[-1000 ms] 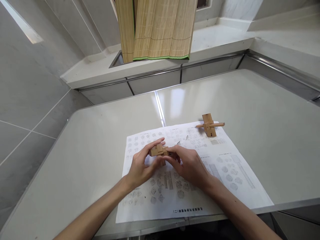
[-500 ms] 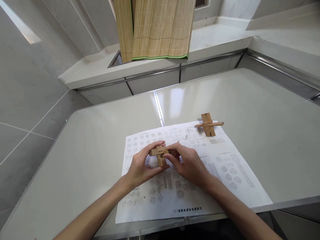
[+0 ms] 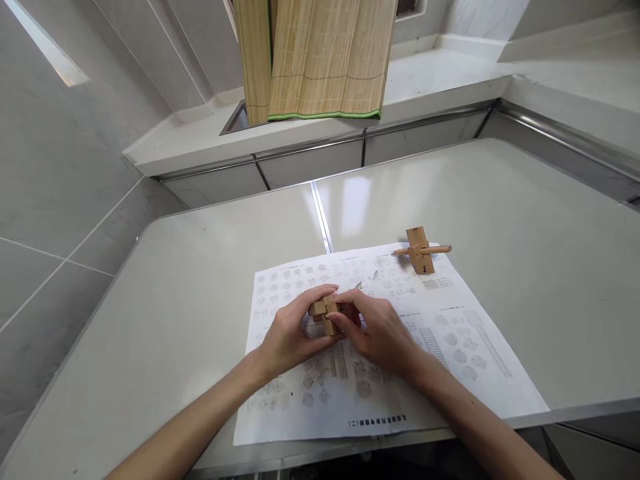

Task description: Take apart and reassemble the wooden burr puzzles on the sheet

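Observation:
Between my hands is a small wooden interlocking puzzle [image 3: 327, 325] made of crossing blocks, held just above a printed sheet. My left hand [image 3: 295, 327] curves around its left side, thumb below and fingers above. At its right side, my right hand [image 3: 367, 323] pinches the puzzle with thumb and index finger; the other fingers are curled and partly hidden. The printed sheet [image 3: 400, 413] shows rows of small diagrams. On its upper right part rests a second wooden puzzle [image 3: 421, 251], a flat plank crossed by a thin stick, with dark marks on the plank.
The pale table [image 3: 175, 300] has a metal seam [image 3: 320, 217] running away from me. Behind it, a bamboo mat [image 3: 327, 67] with green edging hangs over a white counter [image 3: 425, 77]. A grey tiled wall [image 3: 60, 167] stands at the left.
The puzzle in my hands has turned slightly, and its blocks look more closely packed. My hands stay around it. The whole view has shifted a little.

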`<state>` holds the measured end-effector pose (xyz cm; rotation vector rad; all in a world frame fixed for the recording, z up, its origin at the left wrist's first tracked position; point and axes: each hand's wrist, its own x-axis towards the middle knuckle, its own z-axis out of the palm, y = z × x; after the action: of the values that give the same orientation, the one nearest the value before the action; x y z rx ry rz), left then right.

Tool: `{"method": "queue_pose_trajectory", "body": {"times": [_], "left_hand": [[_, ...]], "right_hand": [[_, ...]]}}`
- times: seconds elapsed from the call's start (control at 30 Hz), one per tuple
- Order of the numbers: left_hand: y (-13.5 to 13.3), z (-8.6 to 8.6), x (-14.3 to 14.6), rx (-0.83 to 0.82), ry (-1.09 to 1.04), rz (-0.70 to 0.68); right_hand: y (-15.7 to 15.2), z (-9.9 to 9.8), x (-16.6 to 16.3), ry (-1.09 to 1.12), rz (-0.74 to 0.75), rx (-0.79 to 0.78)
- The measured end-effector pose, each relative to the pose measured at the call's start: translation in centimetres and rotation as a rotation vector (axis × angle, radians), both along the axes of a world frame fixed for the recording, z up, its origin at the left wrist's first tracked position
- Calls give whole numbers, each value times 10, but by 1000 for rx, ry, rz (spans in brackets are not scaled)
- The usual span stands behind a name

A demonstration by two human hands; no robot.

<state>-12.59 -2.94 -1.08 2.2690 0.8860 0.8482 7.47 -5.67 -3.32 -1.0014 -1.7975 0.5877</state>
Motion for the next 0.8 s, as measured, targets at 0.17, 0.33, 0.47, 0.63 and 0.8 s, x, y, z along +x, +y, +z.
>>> {"method": "queue_pose_trajectory", "body": {"times": [0.17, 0.33, 0.47, 0.63, 0.8], "left_hand": [[1, -1, -3, -58, -48, 42], [3, -5, -6, -195, -220, 53], [4, -6, -7, -274, -276, 44], [5, -5, -7, -287, -252, 14], [6, -4, -7, -220, -213, -13]], "right_hand": [[1, 5, 1, 51, -15, -116], [2, 8, 1, 42, -68, -197], [4, 7, 1, 44, 15, -245], [4, 7, 2, 161, 40, -333], [5, 12, 5, 235, 154, -477]]}}
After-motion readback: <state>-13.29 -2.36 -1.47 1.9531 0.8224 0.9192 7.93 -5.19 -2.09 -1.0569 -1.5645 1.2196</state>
